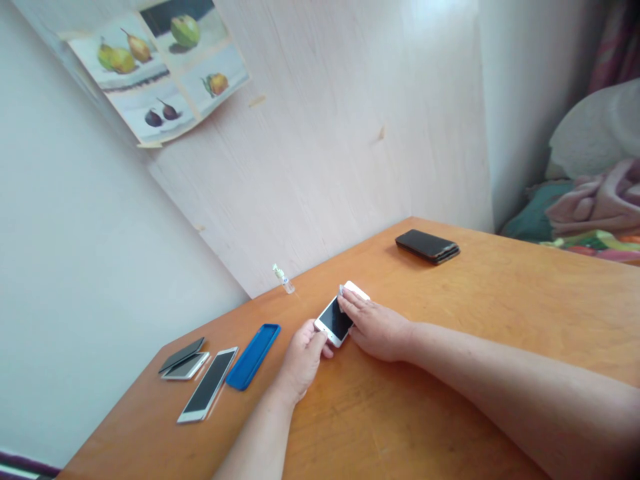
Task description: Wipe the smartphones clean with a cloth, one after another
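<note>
We see a broad bare stretch of wooden worktop (525,313) right of the right forearm (480,360), reaching back to a black stack (427,247) that blocks the far edge. A strip runs behind the held phone (330,321) between that stack and an upright pump bottle (283,280). Another opens between both forearms. Left of the left hand (303,357), a blue case (253,357) and a flat white phone (207,387) obstruct passage.

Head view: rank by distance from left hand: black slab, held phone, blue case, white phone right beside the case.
1. Held phone: in left hand
2. Blue case: just left
3. White phone: left, past case
4. Black slab: far right
</note>
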Available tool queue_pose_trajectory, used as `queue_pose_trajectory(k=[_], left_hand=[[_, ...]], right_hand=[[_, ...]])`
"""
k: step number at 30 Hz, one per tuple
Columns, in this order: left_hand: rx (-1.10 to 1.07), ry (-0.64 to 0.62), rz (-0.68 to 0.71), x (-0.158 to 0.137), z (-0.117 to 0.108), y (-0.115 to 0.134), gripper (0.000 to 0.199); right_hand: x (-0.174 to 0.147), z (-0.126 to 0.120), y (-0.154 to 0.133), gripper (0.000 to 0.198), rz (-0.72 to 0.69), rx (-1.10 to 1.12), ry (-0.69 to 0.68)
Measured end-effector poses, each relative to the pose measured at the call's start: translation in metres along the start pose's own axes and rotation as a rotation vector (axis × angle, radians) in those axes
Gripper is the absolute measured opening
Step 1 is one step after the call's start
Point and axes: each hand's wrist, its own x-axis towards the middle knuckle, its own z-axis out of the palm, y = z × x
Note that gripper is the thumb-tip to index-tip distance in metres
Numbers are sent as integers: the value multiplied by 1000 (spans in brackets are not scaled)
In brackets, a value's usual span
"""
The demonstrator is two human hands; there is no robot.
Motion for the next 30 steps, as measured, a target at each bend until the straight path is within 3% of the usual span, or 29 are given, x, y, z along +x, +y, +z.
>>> queue_pose_trajectory(k=[3,6,13,16,22,30], left_hand=[[10,16,40,0,2,0,12],[28,24,65,-1,4,1,12],[129,22,78,-3,5,3,12],[129,26,68,-2,4,2,14],[45,35,7,-3,2,3,15],[-35,52,-58,0,-2,0,16]], right_hand=[[-8,4,-25,67,-210,-24,7],[-11,-2,-30,66,-285,-59,28],[5,-29,19,72,59,-76,51],[10,-28,31,77,105,15,56],[10,-18,29,74,178,156,18],[2,-26,8,53,242,-98,-74]])
